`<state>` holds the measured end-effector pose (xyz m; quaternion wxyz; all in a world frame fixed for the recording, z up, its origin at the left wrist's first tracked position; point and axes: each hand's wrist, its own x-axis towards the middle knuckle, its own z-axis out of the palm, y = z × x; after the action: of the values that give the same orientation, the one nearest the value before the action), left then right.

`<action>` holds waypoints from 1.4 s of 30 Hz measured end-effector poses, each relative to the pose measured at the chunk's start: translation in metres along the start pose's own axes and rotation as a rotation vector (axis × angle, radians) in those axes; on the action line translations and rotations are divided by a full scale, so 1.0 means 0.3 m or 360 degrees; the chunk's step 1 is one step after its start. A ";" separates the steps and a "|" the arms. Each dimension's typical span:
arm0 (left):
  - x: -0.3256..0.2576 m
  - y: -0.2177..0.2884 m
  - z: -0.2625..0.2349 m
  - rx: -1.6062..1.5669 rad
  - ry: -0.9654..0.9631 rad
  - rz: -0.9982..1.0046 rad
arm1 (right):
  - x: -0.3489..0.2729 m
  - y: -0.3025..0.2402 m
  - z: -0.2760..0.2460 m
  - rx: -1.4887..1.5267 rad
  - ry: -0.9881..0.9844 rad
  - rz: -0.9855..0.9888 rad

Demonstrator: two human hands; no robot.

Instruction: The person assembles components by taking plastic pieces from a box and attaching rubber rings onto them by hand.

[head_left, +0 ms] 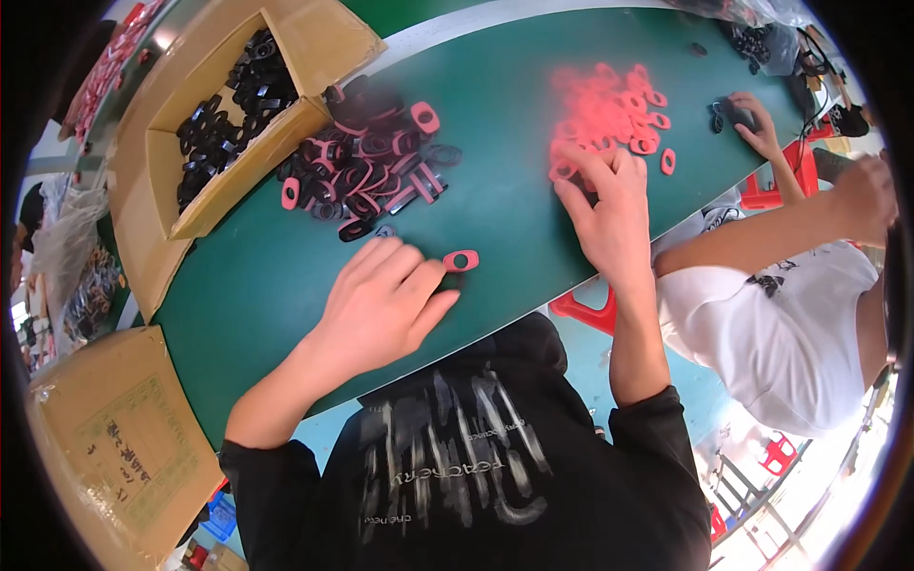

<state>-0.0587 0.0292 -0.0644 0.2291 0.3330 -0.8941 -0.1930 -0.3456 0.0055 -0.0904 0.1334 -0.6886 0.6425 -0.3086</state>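
Green worktop [286, 285] under my two bare hands. My left hand [381, 300] rests flat, fingers together, its fingertips touching one red oval ring [461, 260]. My right hand [609, 205], fingers spread, digs into a red ring pile [609, 114]. I judge the loose ring could skid away if nudged.

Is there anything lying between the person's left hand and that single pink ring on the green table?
Nothing visible. The left hand rests flat on the table with its fingertips right at the pink ring, no other part in between.
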 end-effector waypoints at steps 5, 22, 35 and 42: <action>0.063 -0.018 0.067 0.0087 0.0093 0.0068 | -0.016 -0.011 -0.009 0.0101 0.0018 -0.0030; 0.048 -0.022 0.052 0.0059 0.0015 0.0036 | -0.122 -0.029 -0.008 0.0376 -0.0314 -0.0409; 0.057 -0.032 0.047 -0.0027 -0.0069 0.0037 | -0.127 -0.026 -0.009 0.0378 -0.0263 -0.0399; 0.095 -0.025 0.025 -0.0029 -0.0274 -0.0005 | -0.110 -0.034 -0.012 0.0378 -0.0303 -0.0431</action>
<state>-0.0782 0.0059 -0.0661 0.1542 0.3144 -0.9082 -0.2294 -0.3390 0.0395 -0.0901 0.2311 -0.7742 0.4875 -0.3310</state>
